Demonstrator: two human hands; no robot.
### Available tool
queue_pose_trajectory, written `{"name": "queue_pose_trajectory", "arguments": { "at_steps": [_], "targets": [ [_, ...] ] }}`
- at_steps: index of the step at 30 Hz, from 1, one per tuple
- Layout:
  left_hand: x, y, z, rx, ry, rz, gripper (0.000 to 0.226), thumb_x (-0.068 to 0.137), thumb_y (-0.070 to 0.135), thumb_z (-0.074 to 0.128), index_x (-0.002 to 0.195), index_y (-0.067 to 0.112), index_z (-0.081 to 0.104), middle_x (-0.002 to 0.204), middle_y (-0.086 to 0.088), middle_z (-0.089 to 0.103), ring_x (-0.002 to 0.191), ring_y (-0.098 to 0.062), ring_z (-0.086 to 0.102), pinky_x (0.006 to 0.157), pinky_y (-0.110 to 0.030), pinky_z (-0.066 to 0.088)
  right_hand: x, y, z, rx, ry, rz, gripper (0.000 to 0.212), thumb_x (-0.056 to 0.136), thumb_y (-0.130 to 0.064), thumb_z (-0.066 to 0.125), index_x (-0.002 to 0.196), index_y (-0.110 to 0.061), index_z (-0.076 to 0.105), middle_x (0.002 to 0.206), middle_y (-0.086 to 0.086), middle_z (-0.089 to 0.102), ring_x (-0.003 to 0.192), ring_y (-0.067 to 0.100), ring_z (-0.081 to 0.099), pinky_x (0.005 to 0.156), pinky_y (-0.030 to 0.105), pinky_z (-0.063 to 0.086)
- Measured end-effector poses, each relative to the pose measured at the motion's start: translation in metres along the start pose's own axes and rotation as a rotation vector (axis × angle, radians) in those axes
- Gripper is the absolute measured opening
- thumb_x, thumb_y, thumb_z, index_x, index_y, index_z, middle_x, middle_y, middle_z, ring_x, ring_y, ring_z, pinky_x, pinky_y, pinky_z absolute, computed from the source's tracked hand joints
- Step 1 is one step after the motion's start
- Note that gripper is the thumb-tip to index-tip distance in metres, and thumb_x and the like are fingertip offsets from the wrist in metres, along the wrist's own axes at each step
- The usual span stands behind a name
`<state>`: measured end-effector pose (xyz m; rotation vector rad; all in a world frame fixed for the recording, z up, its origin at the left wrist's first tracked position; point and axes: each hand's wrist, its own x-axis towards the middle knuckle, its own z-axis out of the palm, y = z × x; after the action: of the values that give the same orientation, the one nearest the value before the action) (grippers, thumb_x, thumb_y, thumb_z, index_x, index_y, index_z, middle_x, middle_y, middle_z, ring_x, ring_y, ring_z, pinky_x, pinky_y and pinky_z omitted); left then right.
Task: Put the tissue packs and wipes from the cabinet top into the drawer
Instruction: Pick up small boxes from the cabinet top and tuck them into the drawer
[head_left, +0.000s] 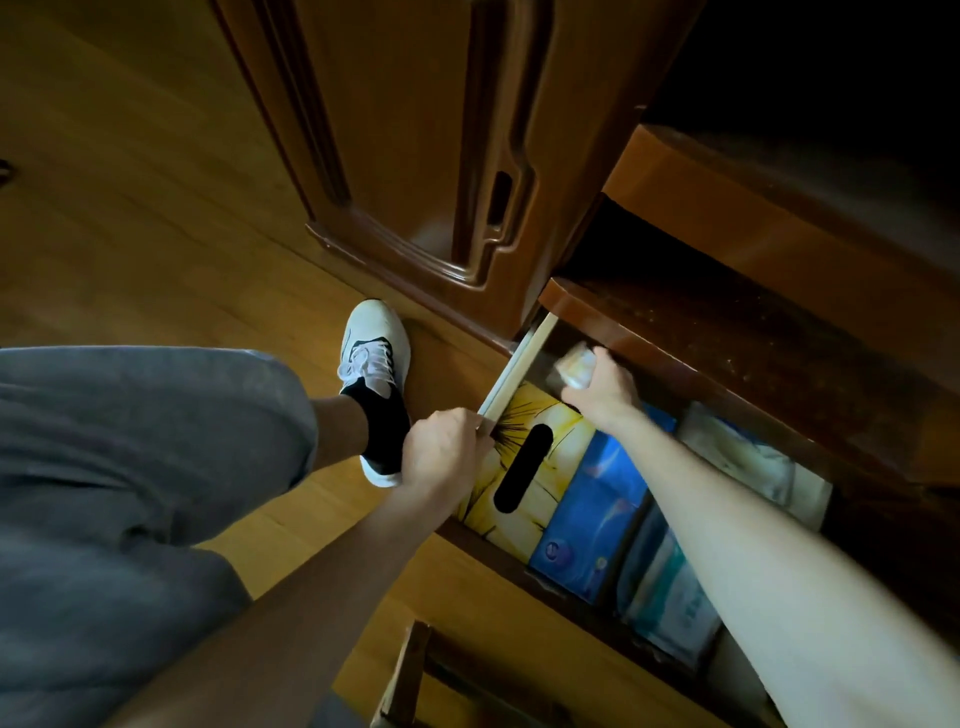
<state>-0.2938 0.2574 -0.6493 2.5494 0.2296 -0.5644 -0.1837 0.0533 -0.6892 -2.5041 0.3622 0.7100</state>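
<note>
The step in hand appears to be seating a pack in the far end of the open drawer (519, 364) while the drawer is steadied. Nearest, at the 5 o'clock edge of the view, pale packs (670, 597) stand on edge in the drawer beside the right forearm. Next, toward 12 o'clock from them, a blue tissue pack (597, 514) lies touching a yellow flower-print tissue box (545, 467) with a dark oval slot. The left hand (447, 447), at 9 o'clock of the yellow box, has its fingers pressed together around the light drawer edge; keep this hold firm so the drawer does not slide. A white soft pack (748, 457) lies at 3 o'clock of the blue pack, against the back wall. Farthest, the right hand (605, 389) has its fingers closed around a small pale tissue pack (574, 366), blurred, held just under the lip of the cabinet top (727, 332). Lower it into the free corner at 12 o'clock of the yellow box, flat or on edge as space allows; the corner itself is in shadow, so its room cannot be judged. The visible cabinet top carries no further packs.
</note>
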Motion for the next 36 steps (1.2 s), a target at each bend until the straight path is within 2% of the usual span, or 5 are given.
{"name": "queue_pose_trajectory", "arguments": {
  "at_steps": [5, 10, 16, 30, 36],
  "targets": [
    [0.015, 0.000, -0.004, 0.049, -0.033, -0.027, 0.029, 0.092, 0.037, 0.069, 0.111, 0.017, 0.075, 0.094, -0.002, 0.072, 0.079, -0.027, 0.066, 0.062, -0.033, 0.050, 0.027, -0.005, 0.014, 0.025, -0.137, 0.008, 0.085, 0.086, -0.010, 0.076, 0.157, -0.010, 0.027, 0.154, 0.019, 0.044, 0.138, 0.036, 0.046, 0.111, 0.045, 0.041],
    [0.021, -0.004, 0.000, 0.028, -0.055, -0.035, 0.031, 0.087, 0.038, 0.075, 0.110, 0.018, 0.077, 0.091, -0.002, 0.073, 0.079, -0.025, 0.067, 0.063, -0.033, 0.051, 0.031, 0.003, 0.005, 0.497, -0.437, 0.178, 0.120, 0.065, -0.034, 0.072, 0.163, -0.023, 0.003, 0.172, 0.003, 0.002, 0.156, 0.027, 0.009, 0.122, 0.048, 0.017],
    [0.021, -0.004, 0.000, 0.051, -0.024, -0.023, 0.037, 0.088, 0.042, 0.074, 0.117, 0.019, 0.075, 0.090, -0.001, 0.073, 0.076, -0.024, 0.066, 0.059, -0.029, 0.043, 0.039, 0.004, 0.024, 0.629, -0.228, 0.252, 0.071, 0.103, -0.014, 0.049, 0.163, -0.016, 0.012, 0.168, 0.013, 0.020, 0.152, 0.032, 0.026, 0.123, 0.051, 0.027],
    [0.015, 0.001, -0.006, 0.043, -0.037, -0.026, 0.030, 0.085, 0.038, 0.078, 0.104, 0.015, 0.076, 0.088, -0.002, 0.072, 0.076, -0.023, 0.067, 0.063, -0.033, 0.055, -0.014, -0.016, 0.006, 0.415, -0.137, 0.151, 0.079, 0.099, -0.032, 0.059, 0.162, -0.022, 0.012, 0.166, 0.010, 0.023, 0.147, 0.033, 0.034, 0.112, 0.048, 0.037],
    [-0.007, 0.015, -0.003, 0.163, 0.011, 0.049, 0.022, 0.100, 0.028, 0.053, 0.109, 0.015, 0.068, 0.104, -0.006, 0.067, 0.088, -0.028, 0.065, 0.069, -0.040, 0.057, -0.097, 0.023, -0.029, 0.403, -0.151, -0.044, 0.065, 0.098, -0.032, 0.064, 0.155, -0.020, 0.036, 0.155, 0.010, 0.046, 0.129, 0.022, 0.054, 0.093, 0.025, 0.044]
  ]
}}
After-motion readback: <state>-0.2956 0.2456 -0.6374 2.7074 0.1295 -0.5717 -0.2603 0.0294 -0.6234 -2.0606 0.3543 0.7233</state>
